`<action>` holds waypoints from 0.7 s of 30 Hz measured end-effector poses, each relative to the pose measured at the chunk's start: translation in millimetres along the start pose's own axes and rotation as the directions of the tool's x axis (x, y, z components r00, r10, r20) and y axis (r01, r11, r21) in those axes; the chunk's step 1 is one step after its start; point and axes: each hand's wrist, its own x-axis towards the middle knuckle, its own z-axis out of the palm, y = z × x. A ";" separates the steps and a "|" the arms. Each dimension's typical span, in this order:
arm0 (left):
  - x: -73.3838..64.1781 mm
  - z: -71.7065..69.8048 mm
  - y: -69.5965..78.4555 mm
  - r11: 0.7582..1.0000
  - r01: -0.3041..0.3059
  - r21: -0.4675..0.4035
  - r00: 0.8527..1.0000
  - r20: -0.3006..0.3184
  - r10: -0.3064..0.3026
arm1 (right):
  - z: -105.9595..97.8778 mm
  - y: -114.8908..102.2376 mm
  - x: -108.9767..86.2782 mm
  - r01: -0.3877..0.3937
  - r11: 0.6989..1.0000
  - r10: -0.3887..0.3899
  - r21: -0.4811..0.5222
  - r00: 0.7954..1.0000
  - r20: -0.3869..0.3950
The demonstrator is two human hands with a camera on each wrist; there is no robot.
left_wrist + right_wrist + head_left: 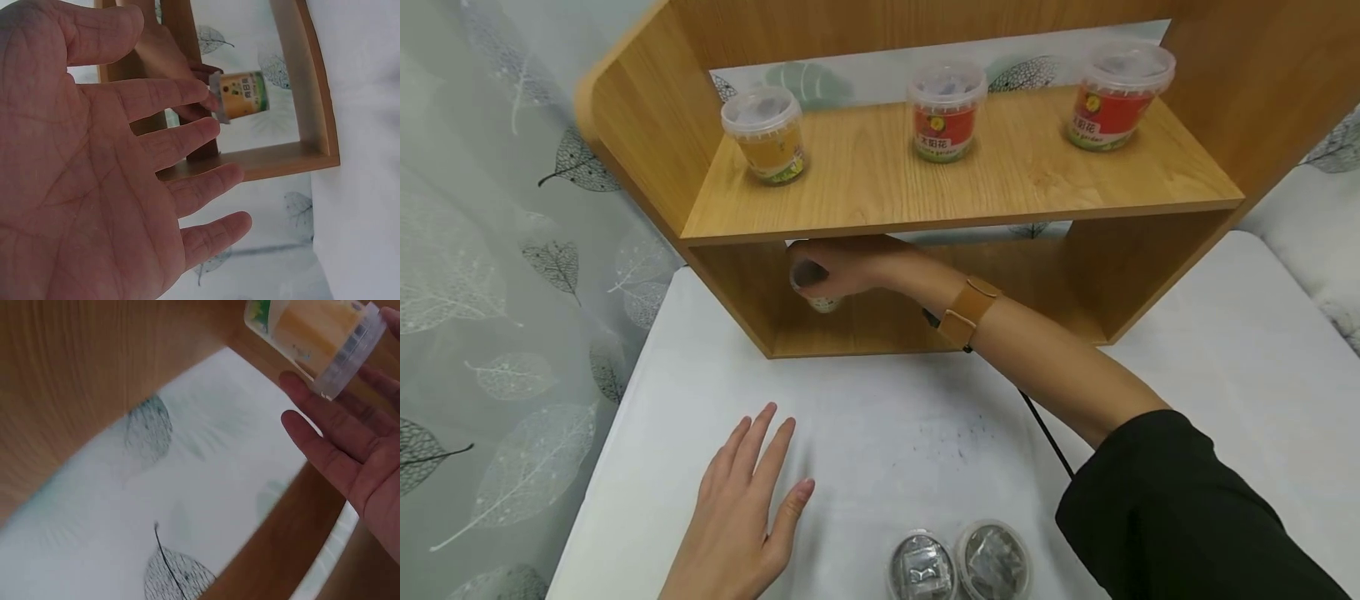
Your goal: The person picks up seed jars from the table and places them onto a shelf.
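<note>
My right hand (pixel 857 265) reaches into the lower compartment of a wooden shelf. It holds a clear plastic cup with a yellow label (pixel 245 95) by its lid end, near the compartment's left side. In the left wrist view the cup appears raised above the bottom board (pixel 320 94). The right wrist view shows the cup's yellow side (pixel 319 331) with the fingers (pixel 331 425) around its lid. In the head view, the hand mostly covers the cup. Over the white table my left hand (pixel 737 508) is spread, fingers straight, holding nothing.
On the upper board (pixel 865 196) stand a yellow-labelled cup (pixel 769 137) and two red-labelled cups, one central (pixel 943 125), one right (pixel 1105 112). Two lidded cups, one left (pixel 921 571) and one right (pixel 995 562), sit at the table's front. Dark specks mark the cloth (pixel 955 442).
</note>
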 end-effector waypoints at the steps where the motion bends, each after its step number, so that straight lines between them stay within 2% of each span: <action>1: 0.1 0.0 0.2 1.000 0.000 -0.003 1.000 -0.001 0.000 | 0.7 0.6 2.9 -0.001 1.000 0.001 -0.007 1.000 0.002; 8: 1.3 -0.3 1.1 1.000 0.002 -0.005 1.000 0.002 -0.002 | 10.8 8.0 19.2 -0.006 0.999 0.008 -0.041 1.000 0.025; 12: 1.4 0.0 0.9 1.000 0.012 -0.004 1.000 0.018 -0.012 | 16.6 12.2 24.1 -0.015 0.999 0.016 -0.044 1.000 0.025; 21: 0.2 1.4 -2.4 1.000 -0.002 0.005 1.000 -0.001 0.002 | 27.5 18.9 30.9 -0.041 0.998 0.044 -0.048 0.998 0.046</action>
